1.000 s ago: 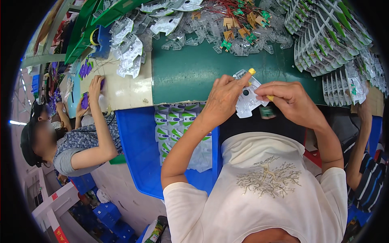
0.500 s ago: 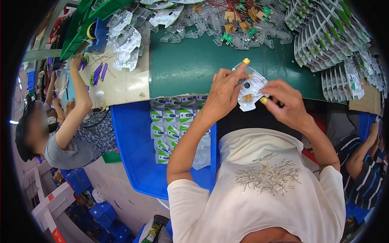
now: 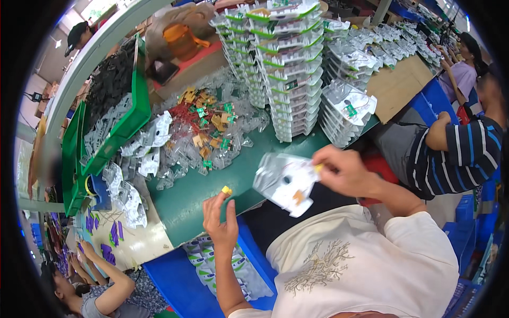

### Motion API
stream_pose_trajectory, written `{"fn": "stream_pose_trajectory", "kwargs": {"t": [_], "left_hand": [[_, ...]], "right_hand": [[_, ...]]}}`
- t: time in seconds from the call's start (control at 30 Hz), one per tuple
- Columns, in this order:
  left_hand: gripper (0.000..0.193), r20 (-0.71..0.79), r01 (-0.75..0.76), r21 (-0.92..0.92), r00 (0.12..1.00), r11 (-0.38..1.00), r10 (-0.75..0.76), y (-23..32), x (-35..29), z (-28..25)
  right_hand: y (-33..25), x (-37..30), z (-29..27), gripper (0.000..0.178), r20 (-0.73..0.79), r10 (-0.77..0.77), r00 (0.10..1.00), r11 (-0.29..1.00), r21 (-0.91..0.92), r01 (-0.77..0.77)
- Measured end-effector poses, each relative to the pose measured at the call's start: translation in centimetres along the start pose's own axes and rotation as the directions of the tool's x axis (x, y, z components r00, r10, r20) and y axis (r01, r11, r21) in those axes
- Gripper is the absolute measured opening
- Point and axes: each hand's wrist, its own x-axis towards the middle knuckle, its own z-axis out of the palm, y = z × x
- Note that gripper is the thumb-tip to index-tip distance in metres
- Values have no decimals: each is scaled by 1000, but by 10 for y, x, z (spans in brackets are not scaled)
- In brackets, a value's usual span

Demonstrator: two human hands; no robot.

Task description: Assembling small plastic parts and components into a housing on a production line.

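My right hand (image 3: 345, 170) pinches the right edge of a white plastic housing (image 3: 297, 177), holding it tilted over the front edge of the green tabletop (image 3: 233, 177). The housing has a dark round hole and a small brown piece near its lower edge; motion blurs it a little. To the left, my left hand (image 3: 220, 218) holds nothing, its thumb and fingers apart, near the table edge. A yellow finger cot (image 3: 226, 190) covers one of its fingertips. Another yellow cot shows on the right hand.
Beyond the hands lies a heap of clear plastic pieces (image 3: 180, 153) with green and brown boards and red wires. Tall stacks of white-green housings (image 3: 289, 79) rise behind. A blue bin (image 3: 169, 286) stands below the table edge. Green trays (image 3: 140, 100) are left; co-workers sit on both sides.
The left hand has let go of the housing and moved left. The right hand alone now holds it. My view has turned to the right, bringing the tall housing stacks into the middle.
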Motion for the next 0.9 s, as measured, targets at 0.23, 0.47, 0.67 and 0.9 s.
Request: {"fn": "stream_pose_trajectory", "kwargs": {"t": [0.23, 0.47, 0.67, 0.9], "left_hand": [[28, 169, -148, 8, 975, 989, 145, 8, -3, 26], [28, 226, -141, 42, 966, 989, 128, 14, -8, 27], [26, 173, -83, 76, 982, 994, 69, 3, -25, 21], [25, 103, -95, -22, 990, 995, 97, -11, -16, 27]], "right_hand": [[19, 26, -147, 22, -472, 153, 868, 988, 93, -124], [109, 92, -205, 24, -493, 250, 833, 964, 211, -164], [131, 105, -188, 27, -594, 216, 775, 976, 141, -164], [35, 45, -106, 25, -557, -32, 830, 997, 43, 67]]}}
